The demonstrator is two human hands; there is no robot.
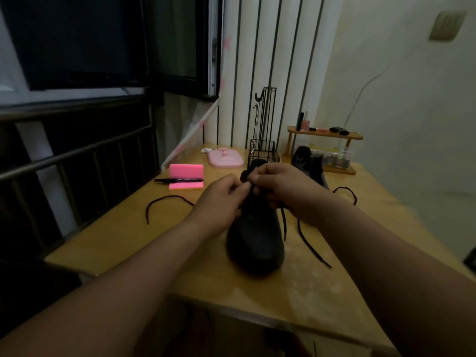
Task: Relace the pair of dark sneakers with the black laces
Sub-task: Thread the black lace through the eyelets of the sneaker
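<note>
Head view: we see a dark sneaker (255, 240) on the tabletop (128, 240), toe toward us. Over its tongue our left hand (219, 197) and right hand (286, 189) each pinch the black lace (284, 225), whose loose ends trail to both sides of it. A second sneaker (306, 162) lies behind it, rightward.

One sneaker (255, 238) in the middle of the surface (123, 233), lace (164, 202) to its left, marker (180, 180) by the left edge, wire rack (264, 153) behind, second sneaker (307, 163) toward the far right corner.
</note>
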